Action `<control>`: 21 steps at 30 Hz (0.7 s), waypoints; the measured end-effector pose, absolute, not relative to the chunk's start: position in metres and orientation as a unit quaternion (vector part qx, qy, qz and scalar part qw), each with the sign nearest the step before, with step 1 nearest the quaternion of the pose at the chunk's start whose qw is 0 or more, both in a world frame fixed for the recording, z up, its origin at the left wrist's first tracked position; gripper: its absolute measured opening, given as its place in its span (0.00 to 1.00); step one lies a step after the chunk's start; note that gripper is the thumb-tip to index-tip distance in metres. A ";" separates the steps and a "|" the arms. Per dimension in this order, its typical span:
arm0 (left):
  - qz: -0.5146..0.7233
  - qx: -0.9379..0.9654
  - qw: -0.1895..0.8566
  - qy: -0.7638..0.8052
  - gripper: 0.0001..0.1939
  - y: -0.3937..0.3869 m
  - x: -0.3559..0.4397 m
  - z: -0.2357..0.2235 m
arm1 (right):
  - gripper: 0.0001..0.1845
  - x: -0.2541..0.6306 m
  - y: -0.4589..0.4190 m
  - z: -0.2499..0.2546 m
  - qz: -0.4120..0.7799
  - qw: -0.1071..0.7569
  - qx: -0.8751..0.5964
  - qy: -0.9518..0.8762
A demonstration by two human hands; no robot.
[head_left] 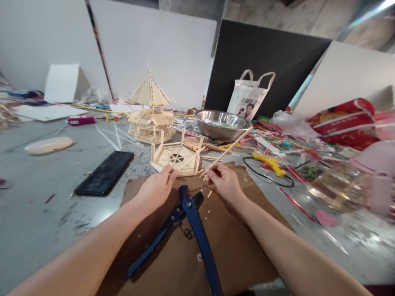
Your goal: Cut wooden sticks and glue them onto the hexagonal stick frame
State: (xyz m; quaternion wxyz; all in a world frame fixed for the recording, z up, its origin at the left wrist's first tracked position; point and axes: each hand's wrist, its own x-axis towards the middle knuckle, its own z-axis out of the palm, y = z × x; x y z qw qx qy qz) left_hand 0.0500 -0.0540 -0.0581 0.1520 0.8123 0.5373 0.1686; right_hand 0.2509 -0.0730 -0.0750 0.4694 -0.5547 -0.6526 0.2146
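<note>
My left hand [157, 187] is closed in a pinch on a thin wooden stick [185, 161] that lies across an open hexagonal stick frame [177, 157]. My right hand [225, 181] pinches the lower end of a long wooden stick [230, 149] that slants up to the right. Both hands hover over a brown cardboard sheet [234, 246]. Blue-handled cutters [193, 213] lie open on the cardboard between my forearms. Short stick offcuts lie around my right hand.
A finished stick pagoda [151, 113] stands behind the frame. A black phone [105, 172] lies at left, a steel bowl [222, 123] and white bag [249, 98] behind, a yellow glue gun [268, 163] and a clear bottle [342, 185] at right among coloured sticks.
</note>
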 end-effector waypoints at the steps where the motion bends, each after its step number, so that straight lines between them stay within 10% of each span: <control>1: 0.145 0.817 0.148 0.539 0.18 -0.053 0.050 -0.059 | 0.10 0.251 -0.074 -0.074 0.218 0.487 -0.549 -0.643; 14: 0.145 0.850 0.057 0.502 0.16 -0.051 0.051 -0.061 | 0.11 0.242 -0.075 -0.070 0.143 0.345 -0.542 -0.753; 21: 0.320 0.840 0.233 0.371 0.15 -0.052 0.057 -0.066 | 0.09 0.226 -0.076 -0.067 0.168 0.298 -0.467 -0.816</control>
